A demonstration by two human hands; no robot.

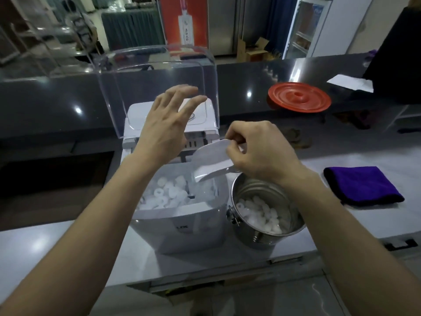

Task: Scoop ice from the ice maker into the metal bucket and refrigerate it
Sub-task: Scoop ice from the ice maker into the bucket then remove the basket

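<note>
Hands apart, right hand [257,153] pinching a white plastic scoop [210,164], left hand [165,126] spread empty above the white ice maker [182,233]: best dig deep, then tip over the shiny metal bucket [262,238] at its three o'clock.

The white ice maker [182,233] stands near the front edge of the surface [68,242], clear lid [159,71] raised, ring-shaped ice [168,195] heaped inside. The metal bucket [262,238] stands upright just right of it, part-filled with ice, a white scoop [211,160] tilted above both.
</note>
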